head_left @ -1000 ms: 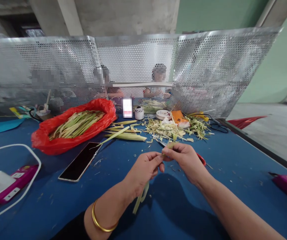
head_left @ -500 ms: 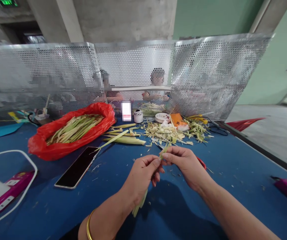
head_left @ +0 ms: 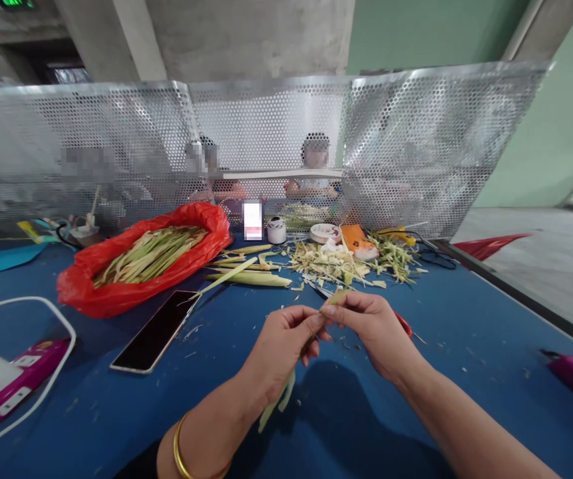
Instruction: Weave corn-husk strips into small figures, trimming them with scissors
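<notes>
My left hand (head_left: 286, 346) and my right hand (head_left: 363, 326) meet over the middle of the blue table. Both pinch a pale green leaf strip (head_left: 337, 297), whose upper end pokes out above the fingertips. Its loose ends (head_left: 276, 406) hang split below my left palm; the middle part is hidden by the fingers. Just behind my right hand lie scissors (head_left: 403, 324), with a red handle showing and the blades partly covered. Several longer leaf strips (head_left: 251, 279) lie beyond my left hand, beside a heap of trimmed scraps (head_left: 326, 263).
A red plastic bag (head_left: 81, 293) full of leaf strips stands at the left, with a phone (head_left: 156, 332) before it. Purple power strips (head_left: 11, 382) sit at both sides. A small jar (head_left: 276, 231), a tape roll (head_left: 324, 233) and an orange packet (head_left: 359, 241) stand near the perforated screen (head_left: 266, 126).
The strip's upper end has tipped over to the right and shows shorter above the fingers. Its hanging ends have spread apart. Both hands stay nearly in place.
</notes>
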A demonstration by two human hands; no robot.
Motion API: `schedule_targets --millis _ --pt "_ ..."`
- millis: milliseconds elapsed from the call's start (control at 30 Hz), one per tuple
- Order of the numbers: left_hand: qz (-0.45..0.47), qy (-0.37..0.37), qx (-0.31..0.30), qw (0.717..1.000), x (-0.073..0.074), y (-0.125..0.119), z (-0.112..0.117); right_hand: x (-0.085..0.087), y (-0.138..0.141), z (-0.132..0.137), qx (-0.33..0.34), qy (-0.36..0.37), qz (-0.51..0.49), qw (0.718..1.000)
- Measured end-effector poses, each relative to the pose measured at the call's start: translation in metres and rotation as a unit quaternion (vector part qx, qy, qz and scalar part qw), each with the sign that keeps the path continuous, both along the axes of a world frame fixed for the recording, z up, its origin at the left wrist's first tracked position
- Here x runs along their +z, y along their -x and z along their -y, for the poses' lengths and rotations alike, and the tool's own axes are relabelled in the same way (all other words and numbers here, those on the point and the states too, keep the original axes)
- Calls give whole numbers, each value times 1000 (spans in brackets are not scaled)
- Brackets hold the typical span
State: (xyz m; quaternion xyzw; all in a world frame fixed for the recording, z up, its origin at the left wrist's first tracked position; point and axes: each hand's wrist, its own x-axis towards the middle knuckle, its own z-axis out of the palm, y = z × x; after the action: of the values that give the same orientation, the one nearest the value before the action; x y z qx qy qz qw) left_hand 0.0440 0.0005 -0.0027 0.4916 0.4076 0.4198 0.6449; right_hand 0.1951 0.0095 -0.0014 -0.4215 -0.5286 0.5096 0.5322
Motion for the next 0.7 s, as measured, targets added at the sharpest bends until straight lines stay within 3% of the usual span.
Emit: schedule_targets --millis 267,500,700 --pt "-65 -12 -13 998 10 2 3 -3 1 0 3 0 -17 1000" --pt "-79 -31 41 996 7 1 2 0 5 0 15 20 -12 1000" --pt "-57 2 47 997 -1 0 0 -7 10 1 -32 16 13 999"
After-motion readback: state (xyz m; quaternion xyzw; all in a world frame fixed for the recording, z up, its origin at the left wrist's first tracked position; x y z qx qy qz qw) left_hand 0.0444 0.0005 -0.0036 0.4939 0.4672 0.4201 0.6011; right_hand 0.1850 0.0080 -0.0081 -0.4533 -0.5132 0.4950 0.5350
